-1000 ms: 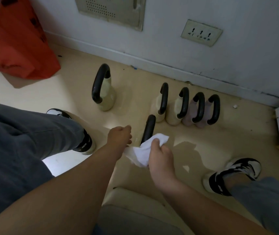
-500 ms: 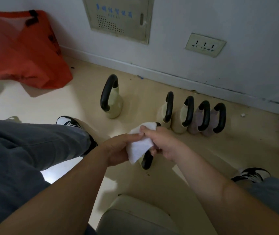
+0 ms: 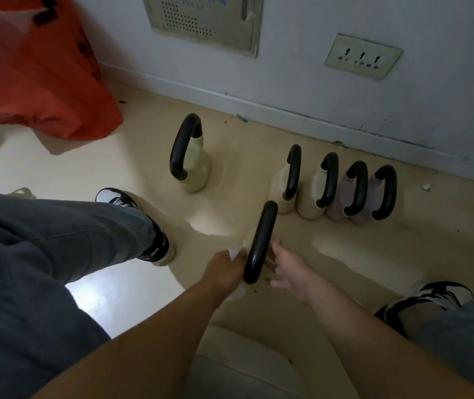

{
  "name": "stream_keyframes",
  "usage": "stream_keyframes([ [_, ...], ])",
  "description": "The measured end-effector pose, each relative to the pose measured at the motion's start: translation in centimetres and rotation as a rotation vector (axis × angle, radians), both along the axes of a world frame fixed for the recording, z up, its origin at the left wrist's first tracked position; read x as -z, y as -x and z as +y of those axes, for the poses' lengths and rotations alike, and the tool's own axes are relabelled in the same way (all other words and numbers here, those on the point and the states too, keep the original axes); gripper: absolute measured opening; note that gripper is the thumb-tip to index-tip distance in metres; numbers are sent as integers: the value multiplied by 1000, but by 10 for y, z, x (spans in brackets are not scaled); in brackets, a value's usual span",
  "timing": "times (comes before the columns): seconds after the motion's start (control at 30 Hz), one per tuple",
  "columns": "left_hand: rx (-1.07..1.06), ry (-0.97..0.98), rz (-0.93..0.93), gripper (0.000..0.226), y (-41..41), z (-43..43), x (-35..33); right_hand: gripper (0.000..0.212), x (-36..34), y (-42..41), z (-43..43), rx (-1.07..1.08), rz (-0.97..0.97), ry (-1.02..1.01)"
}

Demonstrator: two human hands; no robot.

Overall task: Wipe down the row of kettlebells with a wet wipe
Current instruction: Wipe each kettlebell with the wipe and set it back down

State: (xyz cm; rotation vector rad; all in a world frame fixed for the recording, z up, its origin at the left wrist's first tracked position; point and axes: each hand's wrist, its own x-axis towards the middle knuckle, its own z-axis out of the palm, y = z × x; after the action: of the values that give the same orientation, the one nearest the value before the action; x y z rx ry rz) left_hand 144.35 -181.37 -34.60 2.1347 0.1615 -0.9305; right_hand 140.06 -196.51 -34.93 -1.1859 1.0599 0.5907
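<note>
One near kettlebell (image 3: 260,243) stands between the left hand (image 3: 224,273), gripping the wet wipe (image 3: 234,252), and the loose-fingered, empty right hand (image 3: 290,273)

grey-blue denim trousers (image 3: 42,254), loose, on both legs. black-and-white trainers: left shoe (image 3: 146,234) has white toe, black heel, white "anta" lettering; right shoe (image 3: 431,298) is white with black stripes. both forearms bare

Bare floor (image 3: 244,168) btwn lone kettlebell (image 3: 195,174) & row of four kettlebells (image 3: 328,182); row packed tight, wall (image 3: 316,90) close behind, left shoe (image 3: 155,243) nearside.
</note>
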Motion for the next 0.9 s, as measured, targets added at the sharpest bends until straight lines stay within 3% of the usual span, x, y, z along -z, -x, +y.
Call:
stream_keyframes([
  [0.1, -252, 198, 214, 45, 14, -27, -17, 61, 10, 3, -1, 17, -15, -78],
  [0.17, -325, 237, 253, 45, 15, -47, -29, 55, 13, 1, -3, 8, -18, -61],
  [0.27, -309, 241, 170, 37, 18, -52, -37, 57, 16, 1, -6, 3, -20, -37],
  [0.37, -155, 232, 118, 43, 22, -38, -27, 60, 17, 1, -6, 8, -20, -36],
  [0.57, -535, 208, 370, 49, 4, -63, -38, 56, 24, 6, -10, 19, -34, -109],
  [0.67, -619, 200, 393, 48, -11, -58, -44, 55, 27, 10, -12, 103, -34, -138],
  [0.77, -596, 247, 118, 41, -31, -60, -61, 63, 31, 6, -14, 132, -43, -158],
  [0.8, -440, 226, -74, 42, -36, -64, -72, 67, 32, 5, -13, 149, -40, -178],
  [0.9, 313, -6, -754, 37, -33, -69, -81, 78, 32, 7, -18, 210, -26, -230],
])
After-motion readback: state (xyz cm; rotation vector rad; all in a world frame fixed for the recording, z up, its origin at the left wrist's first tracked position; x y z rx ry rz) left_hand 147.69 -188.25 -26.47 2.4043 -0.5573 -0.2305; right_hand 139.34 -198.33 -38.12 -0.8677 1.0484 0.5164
